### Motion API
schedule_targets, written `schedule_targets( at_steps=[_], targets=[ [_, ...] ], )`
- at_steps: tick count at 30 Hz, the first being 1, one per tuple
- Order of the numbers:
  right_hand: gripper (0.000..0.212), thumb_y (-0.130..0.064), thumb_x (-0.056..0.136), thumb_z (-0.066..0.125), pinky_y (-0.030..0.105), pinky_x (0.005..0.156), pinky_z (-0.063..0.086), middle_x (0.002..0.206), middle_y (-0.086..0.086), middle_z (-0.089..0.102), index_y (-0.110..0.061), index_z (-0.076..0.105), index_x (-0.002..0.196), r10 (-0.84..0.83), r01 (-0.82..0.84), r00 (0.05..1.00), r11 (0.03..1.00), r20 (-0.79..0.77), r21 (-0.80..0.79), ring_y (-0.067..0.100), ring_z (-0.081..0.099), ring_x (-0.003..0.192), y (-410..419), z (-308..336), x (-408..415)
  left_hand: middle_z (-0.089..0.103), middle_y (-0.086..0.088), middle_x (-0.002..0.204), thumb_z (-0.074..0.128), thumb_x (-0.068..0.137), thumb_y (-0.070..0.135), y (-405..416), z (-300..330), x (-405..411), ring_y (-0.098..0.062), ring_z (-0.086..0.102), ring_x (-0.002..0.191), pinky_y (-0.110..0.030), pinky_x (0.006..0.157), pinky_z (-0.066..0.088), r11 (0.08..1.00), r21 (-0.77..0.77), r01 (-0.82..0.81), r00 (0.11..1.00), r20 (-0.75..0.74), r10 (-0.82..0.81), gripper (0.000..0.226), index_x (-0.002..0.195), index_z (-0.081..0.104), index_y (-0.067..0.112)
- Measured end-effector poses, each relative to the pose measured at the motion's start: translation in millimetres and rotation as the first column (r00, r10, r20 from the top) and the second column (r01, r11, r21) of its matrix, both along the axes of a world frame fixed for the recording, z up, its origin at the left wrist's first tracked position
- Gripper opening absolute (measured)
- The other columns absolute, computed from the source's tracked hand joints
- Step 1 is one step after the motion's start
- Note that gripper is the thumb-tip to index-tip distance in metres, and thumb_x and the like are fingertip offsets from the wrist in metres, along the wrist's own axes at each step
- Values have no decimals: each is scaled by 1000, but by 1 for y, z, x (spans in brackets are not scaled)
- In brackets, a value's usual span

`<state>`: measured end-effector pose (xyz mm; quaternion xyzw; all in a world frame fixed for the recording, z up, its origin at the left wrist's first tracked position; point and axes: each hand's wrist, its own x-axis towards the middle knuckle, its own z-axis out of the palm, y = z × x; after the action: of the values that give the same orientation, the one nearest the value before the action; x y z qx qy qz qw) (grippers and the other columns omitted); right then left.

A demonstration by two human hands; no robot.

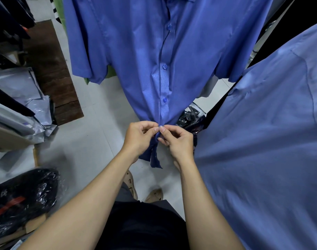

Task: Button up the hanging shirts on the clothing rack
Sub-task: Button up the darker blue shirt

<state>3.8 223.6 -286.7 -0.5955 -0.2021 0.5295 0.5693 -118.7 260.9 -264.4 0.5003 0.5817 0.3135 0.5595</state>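
Observation:
A blue short-sleeved shirt [136,56] hangs in front of me, its front placket running down the middle. Three buttons show fastened on it: one high [169,27], one in the middle [164,66] and one lower [164,100]. My left hand [138,138] and my right hand [177,141] meet at the placket just below the lowest of these, both pinching the fabric near the hem. My fingertips hide the button there. The shirt's tail [153,157] hangs loose under my hands.
A second blue shirt [265,141] hangs close on the right, touching my right forearm. Plastic-wrapped garments [22,193] and grey bags [18,87] fill shelves on the left. A dark wooden board [51,69] lies on the white tiled floor. My feet [154,194] stand below.

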Motion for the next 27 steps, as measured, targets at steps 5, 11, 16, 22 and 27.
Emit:
schedule_targets(
  at_steps=[5,11,16,22,27],
  targets=[
    [10,-5,86,75,35,72,61,73,5,70,4,72,91,32,-32,982,999,185,-3,13,66,67,2,-7,1,73,-14,82,63,92,4,3,0,1,-22,68,75,-46,88,57,998,-63,19,1000,-24,-20,18,82,75,14],
    [5,-9,82,78,27,72,56,80,2,73,-9,73,85,75,-86,868,996,490,-1,12,68,71,3,-10,2,69,-19,73,64,73,26,7,10,10,-20,62,66,-51,85,56,992,-125,-19,993,-122,3,22,67,72,6],
    [4,-10,81,76,18,69,50,82,3,70,-13,75,79,73,-98,780,995,622,7,9,64,70,4,-8,0,72,-6,65,79,80,28,11,14,16,-33,70,75,-47,74,60,995,-79,-61,967,-251,39,23,59,74,18],
    [5,-9,78,80,15,69,50,80,-1,68,-12,76,79,62,-119,756,992,652,44,8,65,71,3,-5,3,67,-14,62,72,86,15,23,10,18,-24,60,58,-50,76,60,978,-194,-79,965,-260,26,26,63,71,4],
    [6,-6,79,79,11,71,50,84,1,70,-9,78,84,79,-143,776,988,626,53,6,67,74,1,-2,7,66,-14,65,68,91,9,23,11,19,-20,62,55,-30,64,59,968,-244,-65,984,-175,22,22,72,69,-3]
  ],
)
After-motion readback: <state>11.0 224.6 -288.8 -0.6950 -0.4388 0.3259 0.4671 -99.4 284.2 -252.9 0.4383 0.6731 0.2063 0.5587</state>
